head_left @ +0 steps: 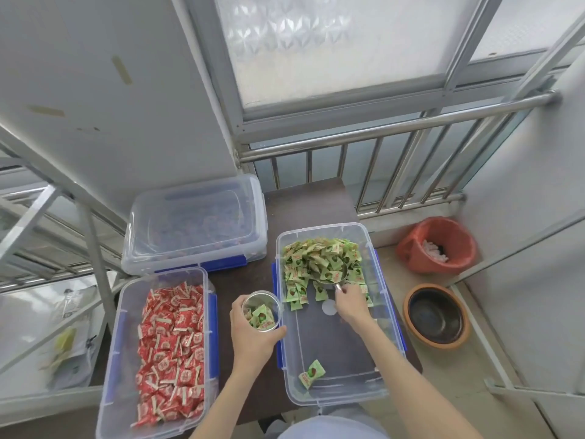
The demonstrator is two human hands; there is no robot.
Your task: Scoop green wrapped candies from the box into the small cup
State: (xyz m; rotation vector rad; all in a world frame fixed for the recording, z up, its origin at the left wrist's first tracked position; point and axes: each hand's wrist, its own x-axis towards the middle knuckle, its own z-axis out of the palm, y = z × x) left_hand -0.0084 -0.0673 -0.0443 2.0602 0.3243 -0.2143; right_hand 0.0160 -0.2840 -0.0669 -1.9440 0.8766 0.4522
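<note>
A clear plastic box (392,327) with blue latches stands on the dark table, right of centre. Green wrapped candies (310,258) are heaped at its far end, and two loose ones (311,373) lie near its front. My right hand (349,304) reaches into the box and grips the handle of a metal scoop (329,274), whose bowl sits in the heap with candies in it. My left hand (253,331) holds the small clear cup (261,308) just left of the box; several green candies lie inside it.
A clear box of red wrapped candies (172,343) stands at the left. Behind it is a lidded clear box (196,223). On the floor to the right are a red bucket (438,245) and a brown bowl (435,315). A metal railing (380,131) runs behind the table.
</note>
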